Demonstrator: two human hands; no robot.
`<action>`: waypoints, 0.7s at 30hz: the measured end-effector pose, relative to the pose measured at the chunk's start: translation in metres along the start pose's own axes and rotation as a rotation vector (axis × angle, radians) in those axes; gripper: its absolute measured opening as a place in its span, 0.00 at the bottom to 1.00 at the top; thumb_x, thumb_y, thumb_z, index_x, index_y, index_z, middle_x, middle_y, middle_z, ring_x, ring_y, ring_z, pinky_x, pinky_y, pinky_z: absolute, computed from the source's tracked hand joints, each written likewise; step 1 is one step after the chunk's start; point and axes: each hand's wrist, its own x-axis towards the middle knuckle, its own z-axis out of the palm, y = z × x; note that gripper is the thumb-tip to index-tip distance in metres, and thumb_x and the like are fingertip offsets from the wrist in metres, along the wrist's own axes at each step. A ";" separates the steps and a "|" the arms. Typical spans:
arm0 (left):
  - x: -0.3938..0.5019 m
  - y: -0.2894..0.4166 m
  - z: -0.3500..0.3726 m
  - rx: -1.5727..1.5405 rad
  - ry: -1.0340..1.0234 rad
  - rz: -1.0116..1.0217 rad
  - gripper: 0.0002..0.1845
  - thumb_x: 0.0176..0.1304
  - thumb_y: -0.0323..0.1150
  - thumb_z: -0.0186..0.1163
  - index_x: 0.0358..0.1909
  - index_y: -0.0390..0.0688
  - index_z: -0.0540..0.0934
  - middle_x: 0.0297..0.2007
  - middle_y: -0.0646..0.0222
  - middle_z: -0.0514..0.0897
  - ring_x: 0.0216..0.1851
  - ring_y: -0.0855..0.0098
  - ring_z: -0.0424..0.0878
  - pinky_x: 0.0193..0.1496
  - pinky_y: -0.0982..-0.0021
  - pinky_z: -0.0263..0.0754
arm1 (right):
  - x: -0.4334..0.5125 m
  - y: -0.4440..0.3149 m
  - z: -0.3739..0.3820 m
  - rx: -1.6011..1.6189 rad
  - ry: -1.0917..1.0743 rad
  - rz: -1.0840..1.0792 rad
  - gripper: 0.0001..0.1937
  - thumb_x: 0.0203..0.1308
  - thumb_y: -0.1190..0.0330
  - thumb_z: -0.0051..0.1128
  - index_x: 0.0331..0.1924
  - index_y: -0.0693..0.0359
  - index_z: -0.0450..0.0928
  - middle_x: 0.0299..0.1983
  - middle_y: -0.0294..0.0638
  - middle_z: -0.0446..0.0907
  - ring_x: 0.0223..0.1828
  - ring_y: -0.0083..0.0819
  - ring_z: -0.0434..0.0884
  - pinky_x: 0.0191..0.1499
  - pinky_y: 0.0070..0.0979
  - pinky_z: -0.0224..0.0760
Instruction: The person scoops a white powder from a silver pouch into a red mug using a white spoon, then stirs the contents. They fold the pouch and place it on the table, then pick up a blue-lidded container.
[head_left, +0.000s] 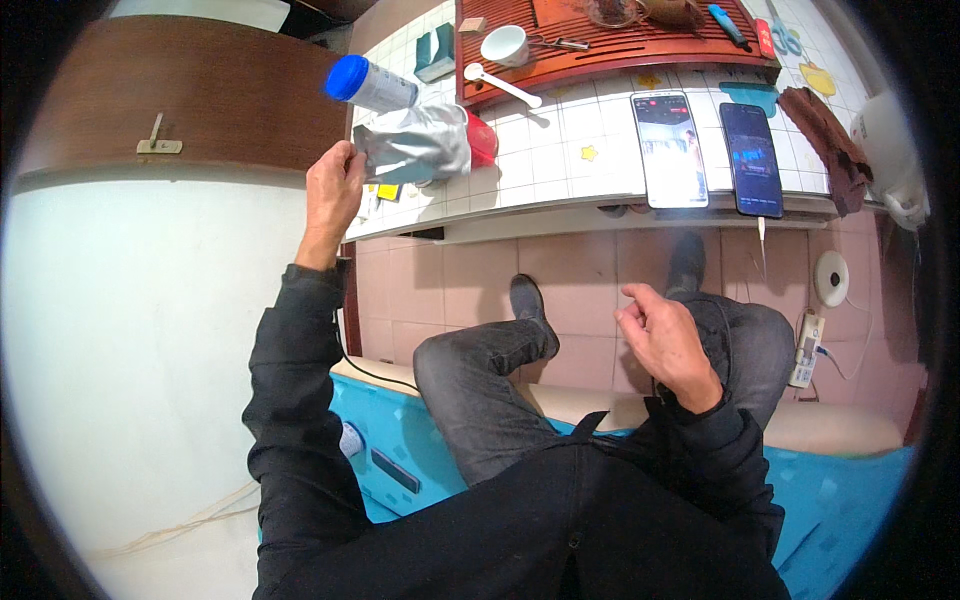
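Note:
My left hand (335, 196) pinches the end of a silver foil bag (416, 142) at the table's left side. Against the bag's other end sits a red container (482, 139), partly covered by the foil. Behind the bag, a canister with a blue lid (371, 82) leans or lies at an angle; which of these I cannot tell. A white measuring spoon (502, 85) rests with its bowl on the edge of a wooden tea tray (622, 66). Over my lap, my right hand (667, 341) is held with its fingers loosely bent, holding nothing.
Two smartphones, a white one (672, 150) and a dark one (752, 160), lie near the table's front edge. Right of them is a brown cloth (827, 148). A white cup (505, 46) stands on the tray. A power strip (807, 350) is on the floor at right.

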 end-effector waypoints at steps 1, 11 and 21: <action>-0.002 0.000 0.003 -0.079 0.095 -0.064 0.07 0.74 0.29 0.64 0.41 0.35 0.81 0.33 0.56 0.86 0.33 0.65 0.84 0.41 0.61 0.80 | 0.000 0.000 0.000 -0.008 -0.003 0.004 0.18 0.69 0.67 0.63 0.58 0.69 0.80 0.37 0.55 0.89 0.39 0.52 0.90 0.43 0.41 0.82; -0.060 -0.022 -0.020 -0.573 0.187 -0.231 0.09 0.77 0.29 0.60 0.40 0.33 0.81 0.31 0.65 0.86 0.32 0.76 0.82 0.37 0.70 0.79 | -0.018 -0.033 -0.007 -0.001 0.062 -0.060 0.19 0.68 0.68 0.65 0.58 0.69 0.81 0.35 0.52 0.88 0.36 0.47 0.90 0.40 0.38 0.81; -0.268 0.038 -0.049 -1.832 0.195 -0.780 0.13 0.78 0.28 0.56 0.57 0.36 0.83 0.47 0.64 0.91 0.45 0.69 0.91 0.49 0.66 0.90 | -0.075 -0.138 0.011 0.035 -0.133 -0.594 0.24 0.58 0.76 0.71 0.61 0.65 0.81 0.39 0.46 0.88 0.31 0.35 0.88 0.35 0.28 0.81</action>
